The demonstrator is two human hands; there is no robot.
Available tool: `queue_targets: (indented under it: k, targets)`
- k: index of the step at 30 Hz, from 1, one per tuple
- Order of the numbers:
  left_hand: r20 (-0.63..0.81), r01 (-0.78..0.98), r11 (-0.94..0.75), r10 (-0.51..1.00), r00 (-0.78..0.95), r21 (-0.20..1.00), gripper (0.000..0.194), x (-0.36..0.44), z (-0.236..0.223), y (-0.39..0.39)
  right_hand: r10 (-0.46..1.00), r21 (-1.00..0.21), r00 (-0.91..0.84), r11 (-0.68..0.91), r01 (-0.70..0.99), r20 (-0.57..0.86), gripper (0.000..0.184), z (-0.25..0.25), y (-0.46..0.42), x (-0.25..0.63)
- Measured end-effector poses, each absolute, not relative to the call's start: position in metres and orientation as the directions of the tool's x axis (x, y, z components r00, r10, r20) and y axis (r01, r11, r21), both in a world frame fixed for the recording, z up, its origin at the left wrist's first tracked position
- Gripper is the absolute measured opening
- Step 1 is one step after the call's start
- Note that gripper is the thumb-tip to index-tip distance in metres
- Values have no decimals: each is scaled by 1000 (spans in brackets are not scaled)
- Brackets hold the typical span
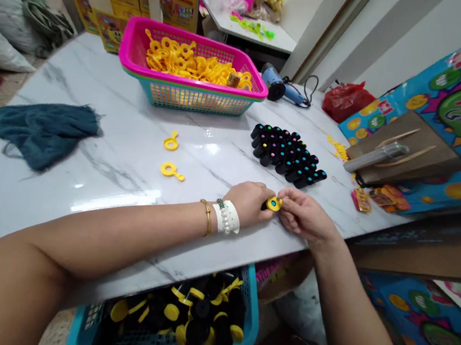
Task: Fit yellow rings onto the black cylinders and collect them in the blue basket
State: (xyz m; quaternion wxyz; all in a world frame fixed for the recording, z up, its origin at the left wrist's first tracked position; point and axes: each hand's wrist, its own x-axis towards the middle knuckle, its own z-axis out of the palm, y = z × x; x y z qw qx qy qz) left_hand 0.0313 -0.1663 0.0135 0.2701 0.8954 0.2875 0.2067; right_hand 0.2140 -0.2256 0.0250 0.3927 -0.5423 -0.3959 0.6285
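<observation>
My left hand (249, 203) and my right hand (303, 216) meet over the marble table, and their fingers hold a small black bottle (264, 205). A yellow plastic ring (274, 203) sits around its blue cap, pinched by my right fingertips. The hands hide most of the bottle. Farther up, several black bottles with coloured caps (286, 154) stand packed together on the table. Two loose yellow ring wands (171, 141) (172, 171) lie to the left of my hands. A pink-rimmed basket (189, 98) at the back holds many yellow wands.
A teal basket (253, 305) below the near table edge holds black bottles with yellow rings. On the white marble table (96, 92) lie a blue cloth (38, 133), a blue hair dryer (278, 85) and a red plastic bag (346, 100). A brown board (408, 145) stands right.
</observation>
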Motion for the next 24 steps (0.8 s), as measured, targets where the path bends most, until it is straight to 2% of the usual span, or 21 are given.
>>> queue_targets:
  k: [3, 6, 9, 11, 13, 15, 17, 19, 21, 22, 24]
  targets:
    - [184, 419, -664, 641, 745, 619, 21, 34, 18, -163, 892, -909, -175, -406, 96, -417, 31, 33, -210, 212]
    - [63, 453, -603, 642, 764, 657, 24, 34, 20, -156, 902, -909, -156, -373, 186, -402, 32, 34, -210, 210]
    - [-31, 481, -573, 621, 783, 664, 39, 34, 19, -153, 929, -915, -134, -301, 268, -345, 43, 28, -221, 204]
    - [-47, 508, -595, 620, 784, 623, 45, 34, 20, -153, 964, -906, -92, -198, 375, -248, 48, 24, -229, 195]
    - [-61, 533, -625, 615, 786, 571, 51, 31, 24, -153, 995, -846, 34, -93, 525, -89, 38, 22, -238, 183]
    - [-85, 526, -651, 582, 809, 547, 69, 21, 33, -152, 990, -778, 135, -60, 625, 31, 25, 22, -255, 168]
    - [-71, 524, -672, 579, 812, 524, 81, -2, 43, -150, 996, -777, 92, -56, 628, 3, 19, 21, -279, 153]
    - [-3, 585, -682, 650, 760, 439, 68, -36, 50, -147, 992, -810, -78, -34, 585, -98, 14, 18, -307, 139]
    - [64, 688, -673, 726, 685, 272, 45, -77, 50, -145, 959, -798, -237, 20, 602, -155, 12, 10, -332, 126]
    - [77, 736, -650, 757, 649, 188, 35, -97, 47, -144, 945, -768, -289, 71, 637, -152, 13, 4, -341, 119]
    - [120, 783, -614, 789, 603, 99, 22, -129, 37, -142, 938, -672, -335, 188, 716, -94, 17, -8, -351, 109]
